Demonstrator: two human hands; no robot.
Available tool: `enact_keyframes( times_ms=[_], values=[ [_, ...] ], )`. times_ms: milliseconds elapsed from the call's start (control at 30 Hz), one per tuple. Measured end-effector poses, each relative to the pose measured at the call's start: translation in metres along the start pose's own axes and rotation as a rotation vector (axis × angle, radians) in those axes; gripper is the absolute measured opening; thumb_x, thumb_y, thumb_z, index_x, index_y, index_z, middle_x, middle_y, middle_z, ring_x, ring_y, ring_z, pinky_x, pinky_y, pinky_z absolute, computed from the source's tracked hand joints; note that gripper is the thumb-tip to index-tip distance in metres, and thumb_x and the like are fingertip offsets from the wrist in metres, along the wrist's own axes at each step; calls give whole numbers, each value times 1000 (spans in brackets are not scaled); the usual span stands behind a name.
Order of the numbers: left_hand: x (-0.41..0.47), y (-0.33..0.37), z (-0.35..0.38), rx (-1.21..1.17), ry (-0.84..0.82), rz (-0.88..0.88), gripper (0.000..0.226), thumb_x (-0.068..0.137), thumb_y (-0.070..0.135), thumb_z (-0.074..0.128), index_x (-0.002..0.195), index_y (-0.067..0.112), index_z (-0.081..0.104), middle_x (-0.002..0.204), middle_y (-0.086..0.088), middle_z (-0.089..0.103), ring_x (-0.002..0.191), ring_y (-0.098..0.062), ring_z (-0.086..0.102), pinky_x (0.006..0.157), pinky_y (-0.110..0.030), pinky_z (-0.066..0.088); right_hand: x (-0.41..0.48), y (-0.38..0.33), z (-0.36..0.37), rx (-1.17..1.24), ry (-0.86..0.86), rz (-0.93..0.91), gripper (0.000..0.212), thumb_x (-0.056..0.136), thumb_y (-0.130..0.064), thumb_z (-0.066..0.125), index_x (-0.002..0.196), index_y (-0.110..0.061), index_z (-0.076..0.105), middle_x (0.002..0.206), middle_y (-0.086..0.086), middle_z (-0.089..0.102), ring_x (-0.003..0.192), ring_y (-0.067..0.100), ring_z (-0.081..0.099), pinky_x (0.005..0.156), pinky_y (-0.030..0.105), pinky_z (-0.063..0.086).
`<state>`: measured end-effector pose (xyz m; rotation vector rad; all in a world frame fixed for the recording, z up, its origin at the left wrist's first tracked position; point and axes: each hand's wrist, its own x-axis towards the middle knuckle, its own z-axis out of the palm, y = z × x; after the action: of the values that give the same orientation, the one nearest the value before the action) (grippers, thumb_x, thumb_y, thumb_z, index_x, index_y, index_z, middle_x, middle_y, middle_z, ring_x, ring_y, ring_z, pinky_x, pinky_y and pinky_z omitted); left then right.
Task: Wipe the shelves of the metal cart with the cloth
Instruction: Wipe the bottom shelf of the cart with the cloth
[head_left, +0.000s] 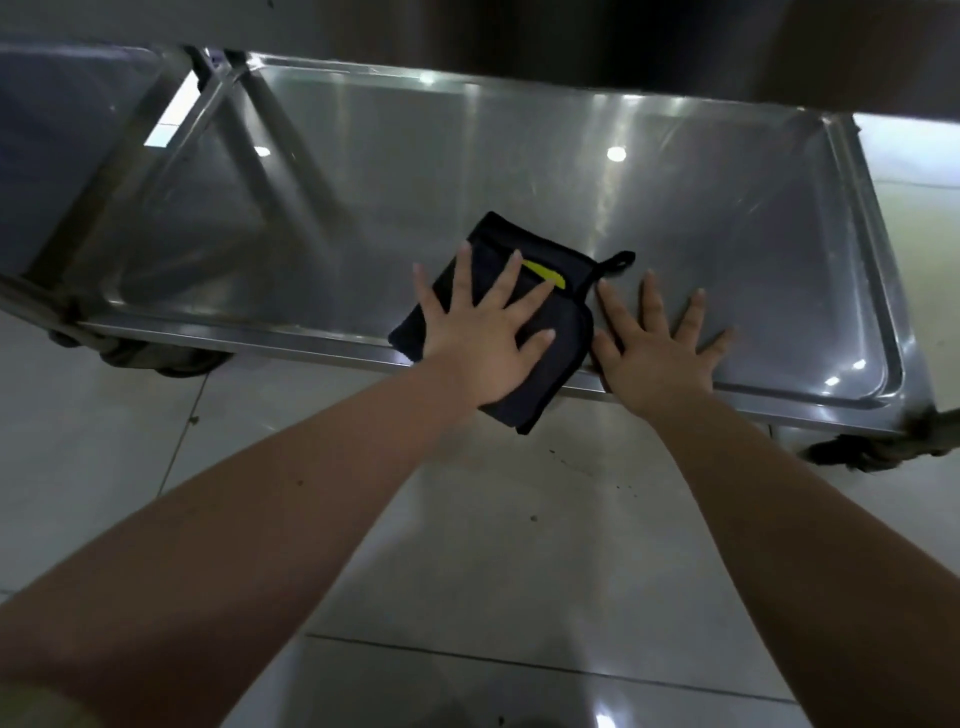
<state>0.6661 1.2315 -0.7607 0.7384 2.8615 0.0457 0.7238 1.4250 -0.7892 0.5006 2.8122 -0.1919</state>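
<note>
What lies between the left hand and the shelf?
The cloth: the left hand presses on it, and it lies on the shelf, one corner over the front rim. The head view shows it.

cloth (496, 236): 1 | left grip (483, 338), right grip (657, 353): 2 | cart (519, 156): 1 | casters (156, 358): 2

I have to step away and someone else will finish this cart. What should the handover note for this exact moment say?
Left hand: open, fingers spread flat, pressing on the folded dark cloth.
Right hand: open, flat on the bare metal just right of the cloth, holding nothing.
The cloth lies at the front middle of the lower shelf, with its near corner hanging over the front rim.
Done: the cloth is on this shelf. The frame does not show how much has been wiped.
Left: wipe the full shelf, both ends and the corners, then the upper shelf.
</note>
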Motion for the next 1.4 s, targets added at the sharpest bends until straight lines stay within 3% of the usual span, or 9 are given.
enact_keyframes(
  times_ms=[100, 300, 367, 500, 733, 933, 1067, 1233, 1400],
  values=[
    [4, -11, 6, 31, -24, 160, 61, 88, 74, -1, 146, 58, -10, 162, 15, -16, 146, -32, -25, 105, -73, -18, -1, -2, 1, -14, -3, 5, 55, 88, -71, -2, 131, -61, -36, 158, -10, -30, 142, 44, -27, 103, 77, -13],
    [49, -7, 6, -69, 0, -78, 63, 88, 78, 6, 146, 58, -8, 163, 16, -13, 149, -33, -17, 106, -76, -6, -1, -4, 2, -8, 0, 15, 57, 85, -72, -7, 136, -59, -30, 158, -9, -30, 142, 43, -28, 105, 75, -11],
    [60, -5, 3, -30, 31, -129, 62, 92, 72, 5, 150, 53, -5, 164, 10, -10, 149, -36, -15, 106, -76, -8, -2, -6, 2, -10, 7, 12, 58, 84, -73, -8, 136, -60, -29, 159, -9, -29, 142, 43, -28, 105, 75, -12],
    [50, 4, 10, 42, 123, 16, 63, 90, 72, -1, 149, 54, -3, 165, -3, -4, 149, -36, -12, 102, -79, -14, 1, -2, -2, -10, 13, 12, 61, 82, -77, -3, 139, -62, -20, 161, -12, -22, 144, 42, -25, 103, 76, -15],
    [40, -6, 16, 11, 82, -68, 76, 70, 94, 4, 140, 67, -10, 164, 6, -14, 144, -45, -22, 93, -81, -20, 20, -13, -6, 14, 68, 25, 67, 82, -81, -3, 144, -58, -16, 162, -13, -17, 143, 43, -25, 104, 76, -12],
    [39, -111, 7, -19, 55, -247, 75, 71, 93, 16, 138, 70, -5, 164, 14, -8, 148, -40, -13, 101, -80, -5, 20, -11, -4, 14, 71, 15, 66, 82, -81, -3, 141, -59, -21, 162, -13, -18, 144, 43, -23, 105, 75, -11],
    [30, -168, -2, -30, 13, -357, 72, 70, 93, 11, 137, 72, -4, 164, 14, -7, 148, -39, -11, 105, -78, -3, 18, -17, -2, -3, 71, 4, 66, 82, -78, -7, 142, -56, -23, 162, -11, -19, 143, 46, -24, 104, 76, -11],
    [36, -122, 2, 3, 27, -326, 67, 78, 87, 8, 141, 67, -5, 164, 10, -11, 145, -49, -12, 102, -81, -5, 14, -21, -3, -22, 48, 22, 65, 83, -76, -9, 142, -54, -25, 162, -9, -21, 142, 48, -25, 105, 77, -8],
    [48, -12, 11, 17, 21, -108, 64, 82, 82, 7, 142, 64, -4, 164, 9, -13, 142, -53, -17, 97, -82, -10, 15, -20, -2, -14, 62, 38, 65, 80, -77, -11, 141, -57, -24, 162, -12, -19, 143, 46, -23, 104, 76, -11]
  ],
)
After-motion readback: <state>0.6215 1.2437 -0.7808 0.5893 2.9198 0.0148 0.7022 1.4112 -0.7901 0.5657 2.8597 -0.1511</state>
